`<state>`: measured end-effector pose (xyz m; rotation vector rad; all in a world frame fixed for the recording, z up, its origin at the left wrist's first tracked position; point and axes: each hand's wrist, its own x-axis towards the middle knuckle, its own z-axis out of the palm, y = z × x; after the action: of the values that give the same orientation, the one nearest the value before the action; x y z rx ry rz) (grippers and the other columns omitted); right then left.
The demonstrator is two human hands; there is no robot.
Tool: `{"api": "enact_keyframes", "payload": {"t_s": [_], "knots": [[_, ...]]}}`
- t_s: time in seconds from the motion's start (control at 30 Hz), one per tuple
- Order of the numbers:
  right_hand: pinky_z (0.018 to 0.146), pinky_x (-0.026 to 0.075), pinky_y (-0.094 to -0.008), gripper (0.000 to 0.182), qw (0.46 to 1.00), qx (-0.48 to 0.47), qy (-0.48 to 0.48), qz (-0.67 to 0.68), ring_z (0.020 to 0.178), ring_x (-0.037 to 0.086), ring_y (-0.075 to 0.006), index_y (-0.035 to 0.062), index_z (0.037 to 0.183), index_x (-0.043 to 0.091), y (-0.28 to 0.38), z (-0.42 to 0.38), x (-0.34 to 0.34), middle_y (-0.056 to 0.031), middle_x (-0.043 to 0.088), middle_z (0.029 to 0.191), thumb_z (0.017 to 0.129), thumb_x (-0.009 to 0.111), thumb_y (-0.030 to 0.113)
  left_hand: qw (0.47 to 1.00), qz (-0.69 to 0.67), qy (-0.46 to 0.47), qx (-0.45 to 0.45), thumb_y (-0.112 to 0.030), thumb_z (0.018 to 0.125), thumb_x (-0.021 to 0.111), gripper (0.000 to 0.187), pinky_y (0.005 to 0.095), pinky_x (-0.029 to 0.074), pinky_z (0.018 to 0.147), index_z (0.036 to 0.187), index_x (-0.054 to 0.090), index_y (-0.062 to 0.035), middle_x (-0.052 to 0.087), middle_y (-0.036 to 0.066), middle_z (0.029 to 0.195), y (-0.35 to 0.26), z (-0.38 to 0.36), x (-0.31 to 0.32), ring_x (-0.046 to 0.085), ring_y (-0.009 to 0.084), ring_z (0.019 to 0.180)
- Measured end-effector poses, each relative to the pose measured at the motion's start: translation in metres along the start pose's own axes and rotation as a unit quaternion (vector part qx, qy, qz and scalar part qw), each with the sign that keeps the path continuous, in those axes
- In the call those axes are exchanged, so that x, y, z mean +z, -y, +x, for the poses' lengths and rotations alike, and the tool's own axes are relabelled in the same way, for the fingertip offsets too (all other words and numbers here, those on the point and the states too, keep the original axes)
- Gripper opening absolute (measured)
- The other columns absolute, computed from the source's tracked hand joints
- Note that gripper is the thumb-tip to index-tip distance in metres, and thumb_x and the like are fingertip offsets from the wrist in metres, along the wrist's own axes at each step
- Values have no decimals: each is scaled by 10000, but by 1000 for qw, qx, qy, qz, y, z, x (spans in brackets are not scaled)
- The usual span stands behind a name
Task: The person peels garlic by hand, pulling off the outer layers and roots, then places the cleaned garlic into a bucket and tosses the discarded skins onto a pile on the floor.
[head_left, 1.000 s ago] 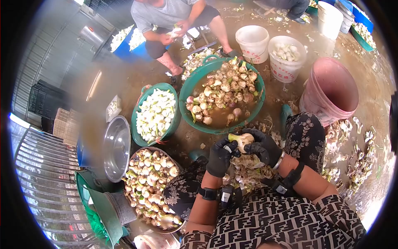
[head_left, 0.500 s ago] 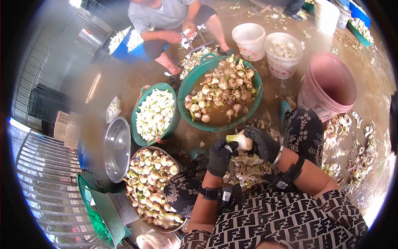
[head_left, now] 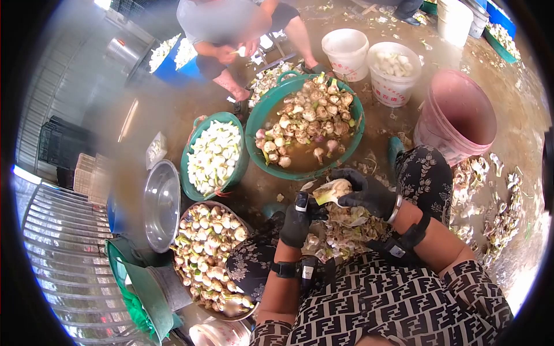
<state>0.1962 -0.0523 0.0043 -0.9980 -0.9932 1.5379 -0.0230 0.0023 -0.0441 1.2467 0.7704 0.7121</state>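
Both my hands wear black gloves. In my right hand (head_left: pixel 368 195) is a garlic bulb (head_left: pixel 333 191) with brownish skin and a pale green stem, lying tilted to the left. My left hand (head_left: pixel 299 222) is closed beside the stem end, thumb upward with a pale patch on it. What its fingers pinch, if anything, is hidden. A pale strip of peel (head_left: pixel 309 185) sticks out above the left thumb. Beneath my hands, between my knees, lies a heap of garlic peel (head_left: pixel 352 230).
Ahead stands a green tub (head_left: pixel 252 135) of unpeeled garlic in brown water. Left are a green tub (head_left: pixel 242 173) of white bulbs, a metal basin (head_left: pixel 151 207) and a pan of garlic (head_left: pixel 205 254). A pink bucket (head_left: pixel 424 124) stands right. Another person (head_left: pixel 216 20) sits opposite.
The bulb in my right hand has tipped and now shows brown, loosened skin. My left hand has shifted slightly left and down, away from the bulb. The other person's hands have moved.
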Motion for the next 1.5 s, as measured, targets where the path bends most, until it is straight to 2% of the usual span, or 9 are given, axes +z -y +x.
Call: {"api": "enact_keyframes", "payload": {"t_s": [0.1,0.2,0.53,0.7,0.97,1.17,1.3,1.43,1.5], "knots": [[957,380,-337,662,941,-179,-15,-287,1126,492,-242,6,1242,441,-5,2,-1,-141,508,1211,668,740,142,820,498,83,270,-131,858,571,242,318,504,738,1047,571,19,634,91,917,7,11,-19,600,158,852],[974,365,-354,717,931,-179,-3,-318,1155,478,-260,2,1255,428,-9,1,0,-160,494,1241,640,756,170,998,22,16,-61,-88,813,617,199,295,482,736,990,606,2,638,105,925,-32,5,17,603,174,851],[805,470,-373,578,926,-121,-107,-340,924,592,-307,-5,1137,508,-35,2,4,-160,588,1051,670,750,234,854,459,-48,240,-65,774,640,179,334,467,750,941,611,-7,622,129,869,-42,4,37,603,247,836],[595,496,-247,421,990,68,-63,103,749,600,-123,27,1110,527,-28,2,1,-64,601,945,765,690,208,894,350,-141,243,-142,811,621,463,347,445,848,1218,462,11,578,135,1050,-34,-6,37,565,231,960],[668,552,-283,446,900,173,62,395,813,623,-160,33,1227,429,-33,5,7,-93,592,1022,857,578,234,998,-9,-5,56,-123,838,566,375,233,453,701,1186,498,-2,596,60,1001,-35,-6,33,547,95,785],[752,507,-320,356,997,-48,-55,4,895,609,-201,20,1162,509,-3,10,15,-100,600,1040,864,555,210,997,21,-58,-44,-129,835,584,196,252,458,605,978,573,4,596,21,817,-52,1,35,536,83,708],[806,464,-389,390,758,-273,76,-588,863,610,-289,34,1151,536,-28,-6,19,-127,626,969,815,550,232,896,370,-99,226,-36,722,589,153,338,457,565,869,563,-7,570,100,709,-30,15,2,562,241,639],[801,459,-413,453,732,124,234,-627,879,602,-319,51,1167,527,-24,-4,8,-177,621,941,761,576,247,945,237,-122,191,-67,727,603,215,351,483,663,928,556,-7,609,134,851,-35,14,5,588,279,752],[795,459,-419,457,732,193,209,-619,884,600,-323,62,1162,533,-27,-4,3,-188,616,949,747,585,247,940,-329,-88,-31,-119,778,610,245,342,492,719,989,540,-19,619,114,955,-24,13,7,601,227,842]]}}
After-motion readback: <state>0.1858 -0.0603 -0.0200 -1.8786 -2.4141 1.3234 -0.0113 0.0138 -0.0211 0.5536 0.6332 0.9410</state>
